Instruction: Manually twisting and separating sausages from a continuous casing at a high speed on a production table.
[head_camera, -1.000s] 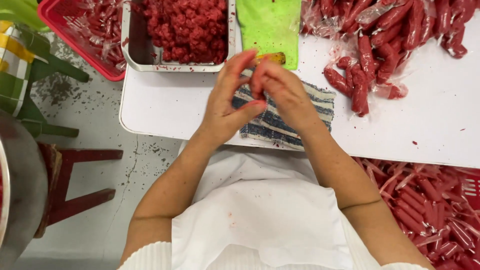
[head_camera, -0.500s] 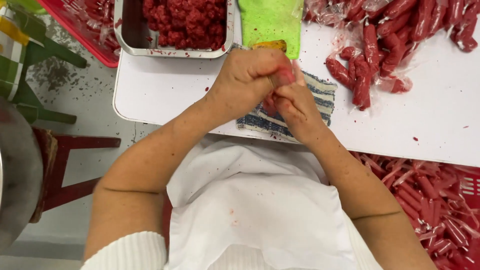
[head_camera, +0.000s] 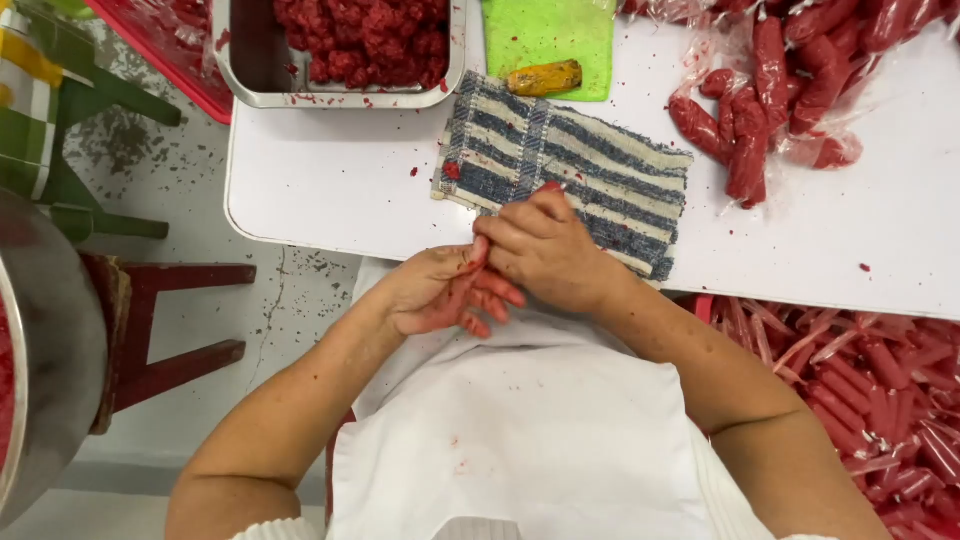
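since half a second ago our hands have dropped back from over the striped cloth to the near edge of the table, and the cloth now lies uncovered. nearest us is the white apron (head_camera: 520, 440) over our lap. just beyond it our left hand (head_camera: 440, 292) is palm up with the fingers loosely curled and smeared red; we cannot tell that it holds anything. our right hand (head_camera: 545, 250) lies against it, fingers bent down over the left fingertips, its knuckles overlapping the near edge of the blue and white striped cloth (head_camera: 570, 165); whether something small is pinched between the two hands is hidden.

the cloth lies straight ahead of both hands, its long axis running left to right and tilted down toward the right, and the right hand is the nearer to it. further on, by the far edge of the white table (head_camera: 320, 180), sit a metal tray of red minced meat (head_camera: 365, 40) to the left and a green mat (head_camera: 550, 35) with a yellow-handled tool (head_camera: 545, 77). at the far right lie filled red plastic tubes (head_camera: 760, 110).
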